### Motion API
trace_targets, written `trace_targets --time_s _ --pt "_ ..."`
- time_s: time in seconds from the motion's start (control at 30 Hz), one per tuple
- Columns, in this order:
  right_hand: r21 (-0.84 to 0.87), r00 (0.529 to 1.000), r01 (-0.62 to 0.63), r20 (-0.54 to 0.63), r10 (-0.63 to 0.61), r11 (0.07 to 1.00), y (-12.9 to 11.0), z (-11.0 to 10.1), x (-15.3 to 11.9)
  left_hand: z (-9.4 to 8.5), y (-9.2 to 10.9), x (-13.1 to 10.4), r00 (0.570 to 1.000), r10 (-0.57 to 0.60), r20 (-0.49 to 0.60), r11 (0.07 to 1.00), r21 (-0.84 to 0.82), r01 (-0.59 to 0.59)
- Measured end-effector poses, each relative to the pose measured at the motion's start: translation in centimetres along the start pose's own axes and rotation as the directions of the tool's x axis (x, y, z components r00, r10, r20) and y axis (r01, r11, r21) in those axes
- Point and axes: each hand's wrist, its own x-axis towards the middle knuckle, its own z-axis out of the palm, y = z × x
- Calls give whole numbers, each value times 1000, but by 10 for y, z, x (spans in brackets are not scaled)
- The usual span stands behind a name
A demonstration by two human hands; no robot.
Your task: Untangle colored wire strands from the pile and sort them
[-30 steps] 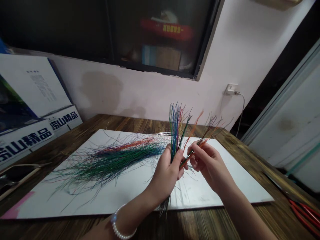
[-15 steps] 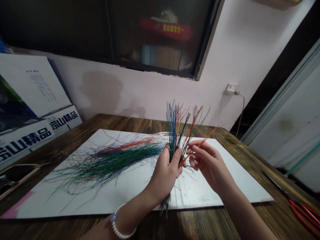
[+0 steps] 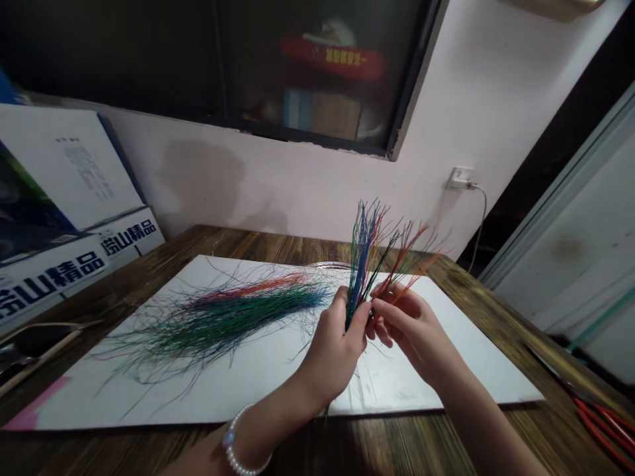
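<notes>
My left hand (image 3: 337, 344) is wrapped round an upright bundle of thin coloured wires (image 3: 364, 244), mostly blue and green with some purple, red and black. Close against it, my right hand (image 3: 409, 324) pinches a few orange and red wires (image 3: 404, 264) that fan out to the right of the bundle. The fingertips of both hands nearly meet, and the lower ends of the wires are mostly hidden behind my left hand. A large loose pile of green, blue and red wires (image 3: 228, 317) lies to the left on a white board (image 3: 421, 390).
The board rests on a dark wooden table (image 3: 163, 449). Red-handled shears (image 3: 600, 416) lie at the right edge. White boxes (image 3: 74, 264) stand at the left, near a dark object with a pale rim (image 3: 34, 350). Behind are a wall with a plugged socket (image 3: 461, 177) and a window (image 3: 223, 66).
My left hand has shifted right with the wire bundle, which now tilts slightly. The right hand's fingers have closed in on the orange wires beside it.
</notes>
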Motion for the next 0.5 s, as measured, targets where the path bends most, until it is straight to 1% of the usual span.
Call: trace_targets --time_s 0.13,0.3,0.5 --pt "20 1000 15 -1 -15 1000 -1 -1 0 1 2 2 1000 12 29 992 -127 -8" --pt "82 1000 -1 1 1 997 -3 -1 1 1 3 4 998 -3 63 989 -151 13" --pt "134 1000 8 -2 -8 991 -2 -2 2 2 5 3 998 -17 56 985 -173 27"
